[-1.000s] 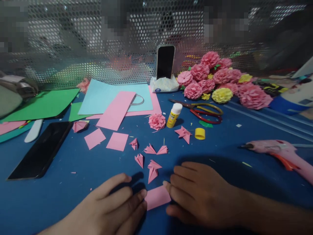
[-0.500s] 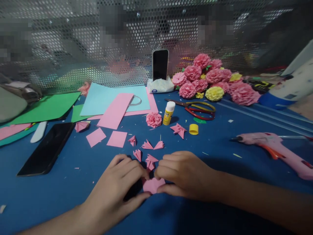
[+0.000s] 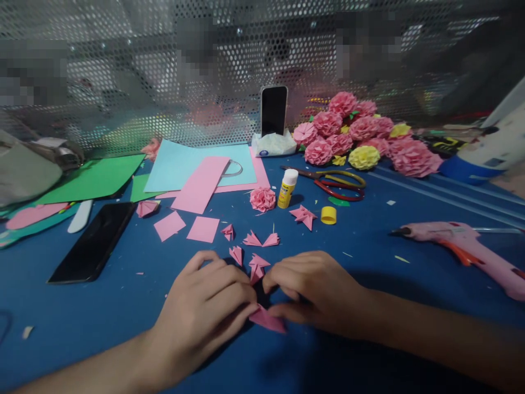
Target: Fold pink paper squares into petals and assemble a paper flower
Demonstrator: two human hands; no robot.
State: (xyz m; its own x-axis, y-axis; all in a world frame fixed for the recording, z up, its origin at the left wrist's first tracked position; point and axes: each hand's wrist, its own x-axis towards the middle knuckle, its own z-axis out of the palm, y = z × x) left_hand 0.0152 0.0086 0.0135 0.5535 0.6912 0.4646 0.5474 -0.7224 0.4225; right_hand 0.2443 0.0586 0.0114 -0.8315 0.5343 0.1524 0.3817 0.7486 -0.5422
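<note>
Pink paper (image 3: 268, 320), folded, long axis slanting. Left hand (image 3: 209, 306): grip pinches paper's left end. Right hand (image 3: 315, 287): right of paper, grip half-curled, hold unclear.

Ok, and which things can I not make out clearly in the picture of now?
All in the head view:
- Folded paper: partly covered by the left hand, its tip blurred; the full fold is unclear.
- Glue gun: handle end cut off by the right edge.
- Container: also cut off by the right edge.
- Glue stick: label text too small.
- Shapes behind the mesh: obscured by it and blurred.
</note>
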